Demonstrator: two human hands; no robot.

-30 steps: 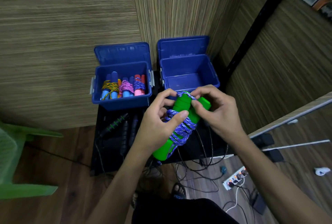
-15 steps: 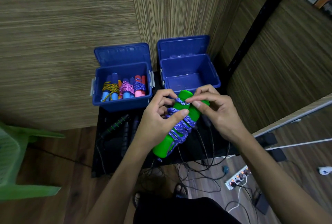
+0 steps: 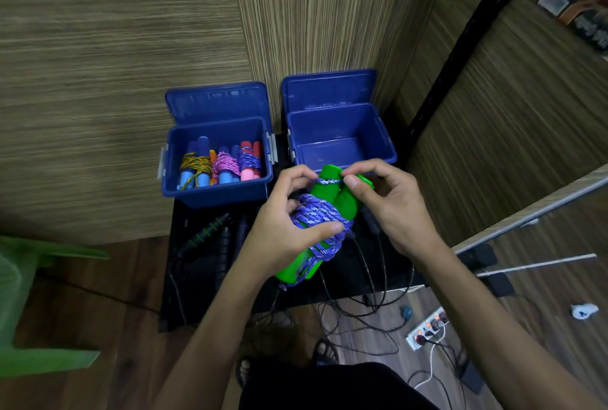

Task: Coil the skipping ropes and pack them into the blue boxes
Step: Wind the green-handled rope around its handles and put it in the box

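- Since the earlier frames the right hand (image 3: 393,208) has drawn one strand of the purple rope (image 3: 317,217) up and across the top of the green handles (image 3: 332,194); a second ago both sets of fingertips were bunched over the handle tops with no strand stretched flat there.
- The strand now runs level between the left hand (image 3: 283,228) fingertips and the right thumb and forefinger, just under the rounded handle tops.
- The left hand is closed around the bundle: its thumb presses on the coiled rope at mid-length and its fingers curl behind the handles.
- The right hand is pinched narrow on the rope strand, its other fingers loosely bent beside the right handle.
- The bundle tilts, lower end toward the person and upper end toward the right blue box (image 3: 342,136); it is held above the black stand (image 3: 197,278), in front of that box's near rim, much as before.
- The right box stands open at the stand's far right corner, and nothing shows inside it.
- The left blue box (image 3: 217,187), at the far left corner, is open and holds coiled ropes with blue and pink handles, unchanged.
- Dark-handled ropes (image 3: 214,232) lie on the stand in front of the left box, their thin black cords trailing off the near edge toward the floor.
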